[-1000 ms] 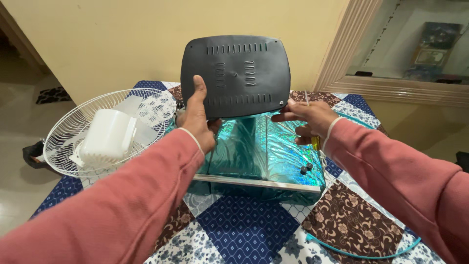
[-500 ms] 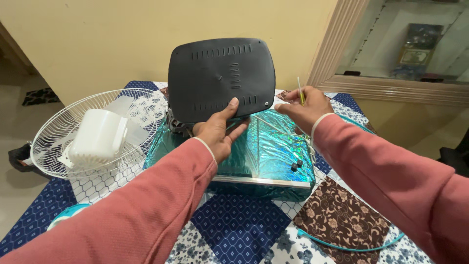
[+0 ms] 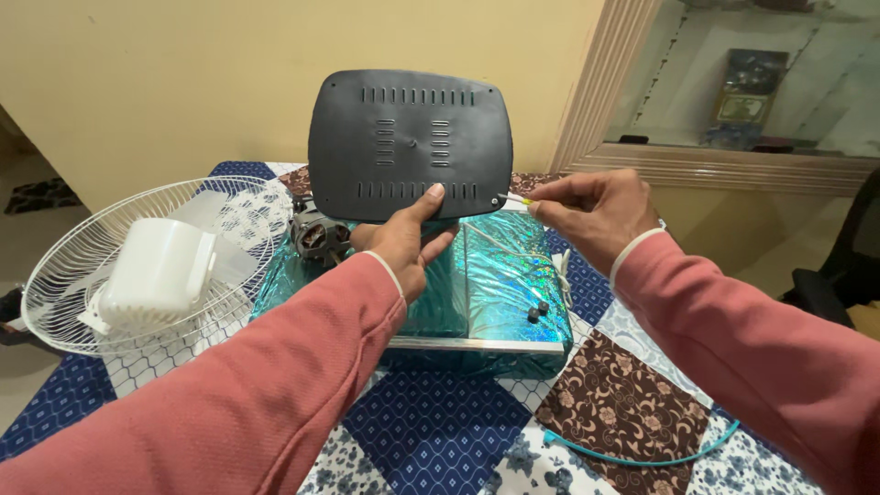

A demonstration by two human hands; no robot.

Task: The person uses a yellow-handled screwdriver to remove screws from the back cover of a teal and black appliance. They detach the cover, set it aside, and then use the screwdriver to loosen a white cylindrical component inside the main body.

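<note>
- A worktop [image 3: 440,431] covered in a blue, white and brown patchwork cloth fills the near view, with a plain yellow wall behind it and a framed glass cabinet [image 3: 733,92] off to the right.
- In the middle of the cloth stands a shiny teal box [image 3: 495,284], the landmark here; nearer than the box, on its right, a thin teal cord [image 3: 642,458] curves across a brown patch.
- Two small black screws [image 3: 537,312] lie on top of the box near its right front edge.
- The left hand [image 3: 403,243] reaches over the box, thumb up against the lower front of the dark plastic cover [image 3: 410,145], the other fingers curled behind it; it holds the cover upright above the back of the box.
- The right hand [image 3: 596,215], to the right of the box, pinches a slim yellow-tipped screwdriver [image 3: 515,198] between thumb and forefinger, its tip at a hole in the cover's lower right corner.
- Left of the box lie a white wire fan guard [image 3: 137,266] and a white plastic housing [image 3: 156,275] resting in it; a bare motor [image 3: 316,236] sits at the box's back left corner.
- Judging from the loose parts, the fan looks well dismantled: guard, housing and motor are apart and two screws are out, while the cover's corner fastening is in hand.
</note>
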